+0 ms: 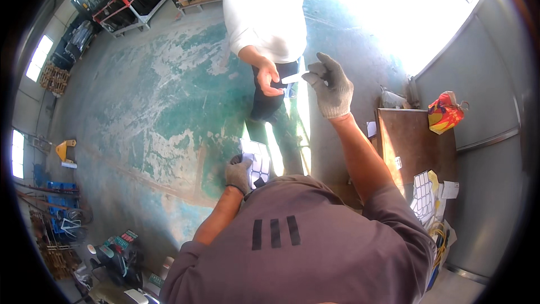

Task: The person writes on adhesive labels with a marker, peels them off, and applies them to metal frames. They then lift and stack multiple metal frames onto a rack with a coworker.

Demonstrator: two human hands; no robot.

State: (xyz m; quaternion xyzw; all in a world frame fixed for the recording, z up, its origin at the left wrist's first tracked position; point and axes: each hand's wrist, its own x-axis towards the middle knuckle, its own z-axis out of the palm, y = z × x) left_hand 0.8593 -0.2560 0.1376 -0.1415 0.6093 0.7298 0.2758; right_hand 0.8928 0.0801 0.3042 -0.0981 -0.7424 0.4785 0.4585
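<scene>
My right hand (334,90), in a grey knit glove, is raised ahead of me and pinches a small white strip (293,78) between thumb and fingers. Facing me, a person in a white top (264,14) holds out a bare hand (268,77) close to the strip's far end; whether the fingers touch it I cannot tell. Low in front of my body, my gloved left hand (237,176) grips a sheet of white labels (256,157) with rounded, dark-outlined cells. A small black patch (259,182) shows at the sheet's lower edge.
To my right stands a brown table (419,143) with a red and yellow bag (446,114) and another label sheet (423,196). Grey metal panels (489,191) rise beyond it. Loaded racks (132,5) line the far left; a yellow pallet truck (65,149) is at the left wall.
</scene>
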